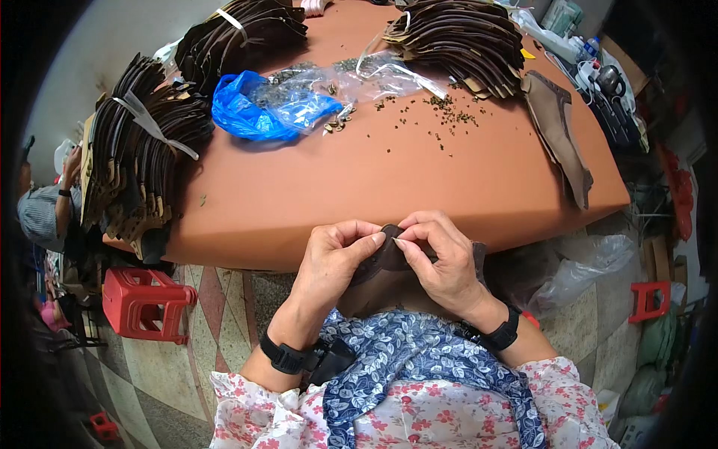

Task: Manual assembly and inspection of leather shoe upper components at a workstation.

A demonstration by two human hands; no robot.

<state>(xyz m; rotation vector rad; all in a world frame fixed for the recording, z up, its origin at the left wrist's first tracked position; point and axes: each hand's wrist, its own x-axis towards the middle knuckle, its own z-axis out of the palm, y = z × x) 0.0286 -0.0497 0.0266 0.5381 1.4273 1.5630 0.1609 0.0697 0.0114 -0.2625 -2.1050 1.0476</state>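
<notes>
At the near edge of the table, my left hand (pixel 336 258) pinches a dark brown leather-like piece (pixel 390 260) between thumb and fingers. My right hand (pixel 441 262) closes on the top edge of the same piece, thumb against forefinger, close to the left fingertips. Whether a small part sits between those fingertips is too small to tell. The rest of the piece hangs down over my lap, partly behind my hands. Farther back, small brass-coloured metal bits (pixel 452 116) lie scattered on the table.
Tied stacks of brown pieces stand at the left (pixel 142 142), back left (pixel 243 37) and back right (pixel 460 45) of the tan table (pixel 359 179). A blue plastic bag (pixel 254 112) holds metal parts. One loose brown piece (pixel 557 127) overhangs the right edge. A red stool (pixel 146 303) stands left.
</notes>
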